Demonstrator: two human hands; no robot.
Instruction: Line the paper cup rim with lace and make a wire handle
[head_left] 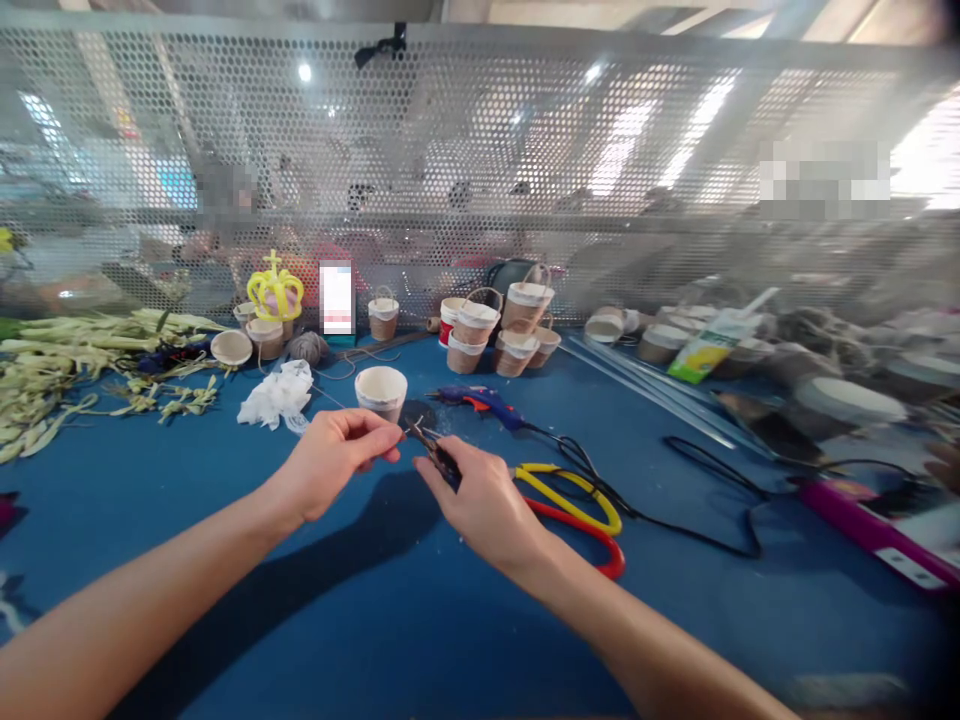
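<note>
My left hand (341, 458) is closed in a pinch, with a thin strand at the fingertips that is too fine to make out fully. Facing it, my right hand (487, 500) grips small dark-handled pliers (442, 458), their metal jaws close to the left fingertips. Just behind both hands stands a small cup (381, 385) with a white rim. Large scissors with a yellow and a red handle (611, 555) lie beside my right hand, which hides their blades. A blue glue gun (484, 400) rests on the table beyond the pliers.
Several small handled buckets (476, 325) stand at the back. Left are pale dried stalks (67, 365), white crumpled material (277, 395) and grey twine (307, 348). Right are clear sticks (652, 385), a drink carton (709, 348), a black cord (697, 535) and a purple power strip (862, 530).
</note>
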